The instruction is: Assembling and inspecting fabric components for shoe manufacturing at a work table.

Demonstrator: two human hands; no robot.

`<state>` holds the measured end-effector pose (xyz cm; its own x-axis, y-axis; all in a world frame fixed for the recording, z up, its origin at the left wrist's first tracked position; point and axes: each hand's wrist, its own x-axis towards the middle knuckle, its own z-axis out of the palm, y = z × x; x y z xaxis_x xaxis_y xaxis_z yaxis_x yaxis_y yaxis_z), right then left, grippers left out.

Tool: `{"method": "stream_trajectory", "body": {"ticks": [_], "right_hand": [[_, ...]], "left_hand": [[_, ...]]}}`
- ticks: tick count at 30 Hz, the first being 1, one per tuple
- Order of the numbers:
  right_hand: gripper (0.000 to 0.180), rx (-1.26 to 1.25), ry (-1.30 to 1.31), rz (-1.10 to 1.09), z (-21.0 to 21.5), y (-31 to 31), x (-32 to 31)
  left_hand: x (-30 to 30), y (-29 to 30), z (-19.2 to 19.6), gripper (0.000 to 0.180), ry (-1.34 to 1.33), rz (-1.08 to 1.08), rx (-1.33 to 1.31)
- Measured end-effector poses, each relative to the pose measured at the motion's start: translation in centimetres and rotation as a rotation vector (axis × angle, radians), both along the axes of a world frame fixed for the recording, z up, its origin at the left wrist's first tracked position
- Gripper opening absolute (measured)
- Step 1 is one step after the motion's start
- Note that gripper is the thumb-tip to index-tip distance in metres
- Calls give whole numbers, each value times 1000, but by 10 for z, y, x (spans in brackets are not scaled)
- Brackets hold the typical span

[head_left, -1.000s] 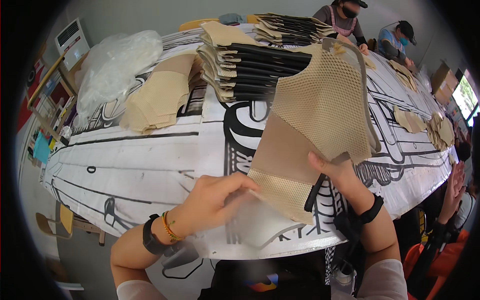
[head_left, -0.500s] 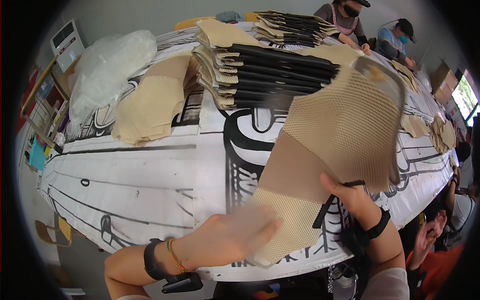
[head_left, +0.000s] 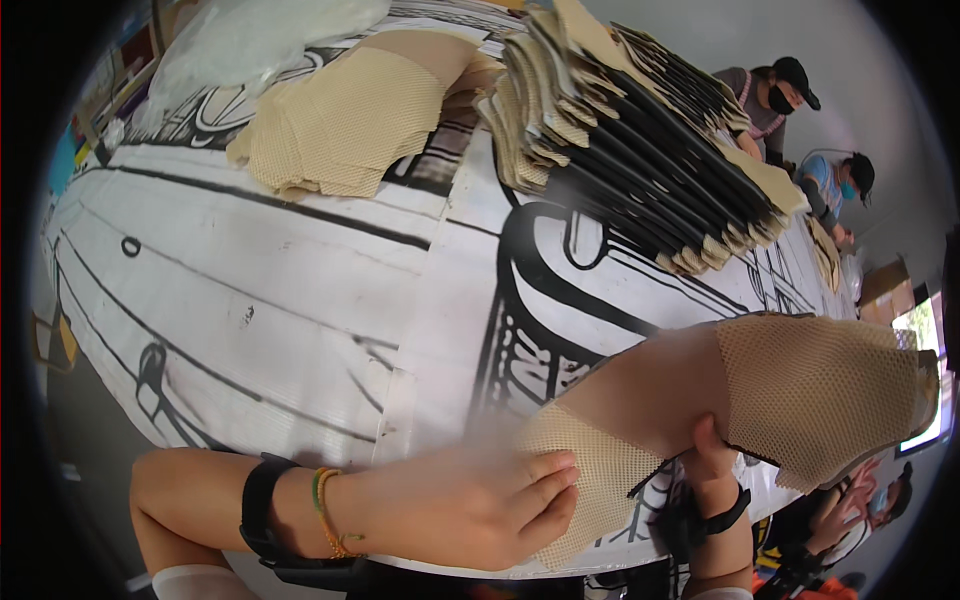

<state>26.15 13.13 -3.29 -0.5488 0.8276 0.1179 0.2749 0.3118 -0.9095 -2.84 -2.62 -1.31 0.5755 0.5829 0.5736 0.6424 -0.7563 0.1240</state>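
A beige mesh fabric piece (head_left: 825, 385) with a smooth taupe band across it and dark edging is raised over the table's near right side. My left hand (head_left: 470, 508) is closed on its near left end, fingers curled over the mesh. My right hand (head_left: 712, 462) grips the lower edge near the middle, thumb on top by the taupe band; its other fingers are hidden beneath. Beyond the piece, a thick stack of similar mesh pieces with black strips (head_left: 655, 150) lies on the table.
The long table has a white cover with black line drawings (head_left: 240, 290). At the far left are a pile of beige mesh pieces (head_left: 340, 125) and a clear plastic bag (head_left: 250, 40). Two co-workers (head_left: 790, 100) stand at the far right; another person's hands (head_left: 845, 500) show at lower right.
The mesh piece has swung from reaching up and away to lying more sideways, its far end lower and to the right. Both hands keep hold. The view has tilted.
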Motion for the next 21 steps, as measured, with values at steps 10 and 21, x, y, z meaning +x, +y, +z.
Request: {"method": "stream_trajectory", "body": {"ticks": [10,21], "right_hand": [[63,-251,260,-89,-1,3,-20],[40,-11,-148,-182,20,-6,-34]], "left_hand": [[-2,-5,-3,25,30,30,-89],[6,-4,-3,29,56,125,-194]]}}
